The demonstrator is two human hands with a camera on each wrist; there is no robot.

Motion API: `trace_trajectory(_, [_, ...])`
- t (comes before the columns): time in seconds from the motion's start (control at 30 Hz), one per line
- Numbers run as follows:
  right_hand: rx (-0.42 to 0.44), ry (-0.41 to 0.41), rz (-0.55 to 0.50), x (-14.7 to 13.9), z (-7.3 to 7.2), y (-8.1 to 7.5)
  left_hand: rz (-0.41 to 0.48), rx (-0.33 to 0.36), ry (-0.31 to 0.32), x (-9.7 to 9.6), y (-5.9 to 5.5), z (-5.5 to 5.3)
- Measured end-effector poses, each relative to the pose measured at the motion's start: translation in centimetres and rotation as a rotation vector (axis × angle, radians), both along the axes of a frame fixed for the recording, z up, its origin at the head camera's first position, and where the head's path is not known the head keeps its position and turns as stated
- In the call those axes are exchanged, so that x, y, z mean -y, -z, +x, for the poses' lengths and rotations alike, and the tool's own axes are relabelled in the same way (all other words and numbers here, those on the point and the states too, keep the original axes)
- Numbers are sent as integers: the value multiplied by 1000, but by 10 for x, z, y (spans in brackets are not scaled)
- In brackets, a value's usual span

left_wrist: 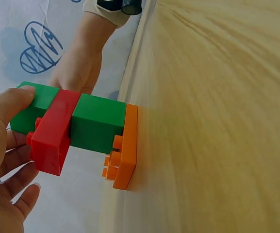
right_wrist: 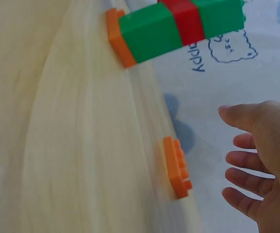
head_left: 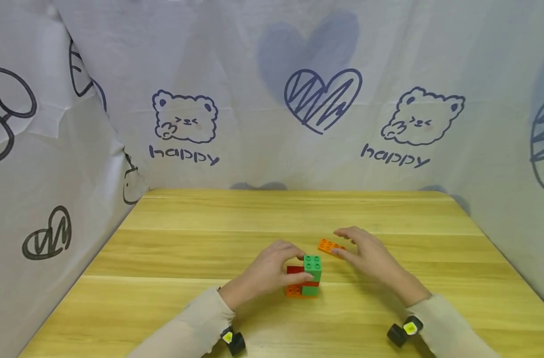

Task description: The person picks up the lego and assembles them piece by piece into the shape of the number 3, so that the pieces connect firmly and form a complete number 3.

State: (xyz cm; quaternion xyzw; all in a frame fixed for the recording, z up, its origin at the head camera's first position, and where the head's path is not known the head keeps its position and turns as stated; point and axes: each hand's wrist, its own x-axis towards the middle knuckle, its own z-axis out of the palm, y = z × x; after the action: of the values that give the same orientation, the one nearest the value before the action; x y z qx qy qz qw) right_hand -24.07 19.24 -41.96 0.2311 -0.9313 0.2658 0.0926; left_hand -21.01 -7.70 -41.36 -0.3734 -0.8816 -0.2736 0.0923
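I make it four layers up: the stack has an orange plate at the bottom, then lower green brick, red brick, upper green brick. It stands upright on the table, just beyond my L palm. L hand pinches the upper green brick, thumb on its near face, forefinger opp.; other fingers spread. Studs on red brick & orange plate are bare on the palm side.

Not yet attached: one loose orange brick, flat on the table w/ studs up, near the R fingers & apart from the stack. R hand holds nothing; thumb & fingers well apart, prob. no contact per R wrist cam. I'd say stack's mostly built, w/ that pc. the only one outside it in view.
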Motion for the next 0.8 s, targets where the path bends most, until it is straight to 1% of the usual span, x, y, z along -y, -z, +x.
trace_trajectory(0.13, [10,-2,28,-3,-6,6,-6,-32,5,0,-1,0])
trace_trajectory(0.3, [54,-6,48,-4,-12,13,-13,-48,11,0,-2,0])
trace_trajectory(0.47, [83,-15,90,-5,-17,20,-15,-57,15,0,-2,1])
trace_trajectory(0.63, [85,-3,125,-5,-18,23,-12,-55,14,0,-2,1])
trace_trajectory(0.8, [67,1,150,-6,-19,24,-6,-51,17,0,-1,0])
